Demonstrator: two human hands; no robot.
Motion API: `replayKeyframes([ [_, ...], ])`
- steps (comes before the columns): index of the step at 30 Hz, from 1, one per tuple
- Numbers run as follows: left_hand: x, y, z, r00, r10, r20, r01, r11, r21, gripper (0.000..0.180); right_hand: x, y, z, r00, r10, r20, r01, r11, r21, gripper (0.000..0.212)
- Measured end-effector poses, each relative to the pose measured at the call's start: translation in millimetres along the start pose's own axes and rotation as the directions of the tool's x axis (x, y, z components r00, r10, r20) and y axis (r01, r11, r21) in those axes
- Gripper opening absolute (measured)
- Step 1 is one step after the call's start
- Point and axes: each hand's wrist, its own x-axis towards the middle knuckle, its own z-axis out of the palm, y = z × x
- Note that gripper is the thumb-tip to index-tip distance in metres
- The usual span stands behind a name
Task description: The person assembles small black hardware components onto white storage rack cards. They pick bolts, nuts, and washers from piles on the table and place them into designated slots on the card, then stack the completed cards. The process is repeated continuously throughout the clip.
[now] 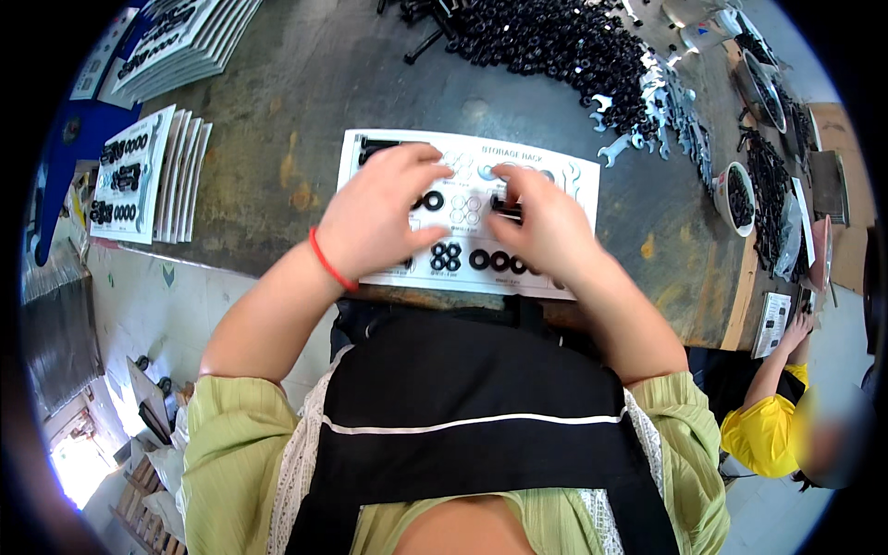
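Both hands rest on the white card (467, 217) at frame centre. The left hand (375, 217) lies half-curled, grip unclear. The right hand (546, 227) pinches a small black part (504, 207). Black washers (495, 261) sit below; loose nuts (546, 46) and wrenches (661, 106) fill the upper right.

Colours at the bench: white card, black hardware, grey-brown top.

White card (467, 215) with pale printed outlines, carrying black rings (499, 261). Red band (329, 261) on wrist of left hand (375, 217). Bench top (305, 83) mottled grey-brown with ochre patches. Black nut heap (546, 42); silver spanners (661, 111) beside it. Black apron (462, 416) with thin white stripe, over light green sleeves (227, 435). Neighbour's sleeve (763, 435) yellow.
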Motion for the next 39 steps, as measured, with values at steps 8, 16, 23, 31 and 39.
replayKeyframes([
  [8, 190, -46, 61, 0.98, -0.187, -0.072, 0.189, 0.982, 0.02, 0.051, 139, 105, -44, 0.854, 0.168, -0.493, -0.285, 0.943, -0.171, 0.034],
  [16, 219, -35, 52, 0.963, -0.246, 0.107, 0.236, 0.967, 0.096, 0.023, 141, 92, -48, 0.923, 0.033, -0.383, -0.04, 0.999, -0.012, 0.021],
  [23, 203, -11, 24, 0.837, -0.412, 0.36, 0.391, 0.911, 0.133, 0.038, 117, 98, -53, 0.962, 0.007, -0.274, 0.004, 0.999, 0.042, 0.019],
  [31, 185, -35, 29, 0.895, -0.434, 0.106, 0.414, 0.894, 0.171, 0.045, 110, 101, -44, 0.961, 0.008, -0.277, 0.015, 0.997, 0.081, 0.022],
  [39, 156, -32, 34, 0.925, -0.378, 0.042, 0.375, 0.925, 0.058, 0.029, 95, 112, -50, 0.937, 0.112, -0.331, -0.085, 0.992, 0.093, 0.025],
])
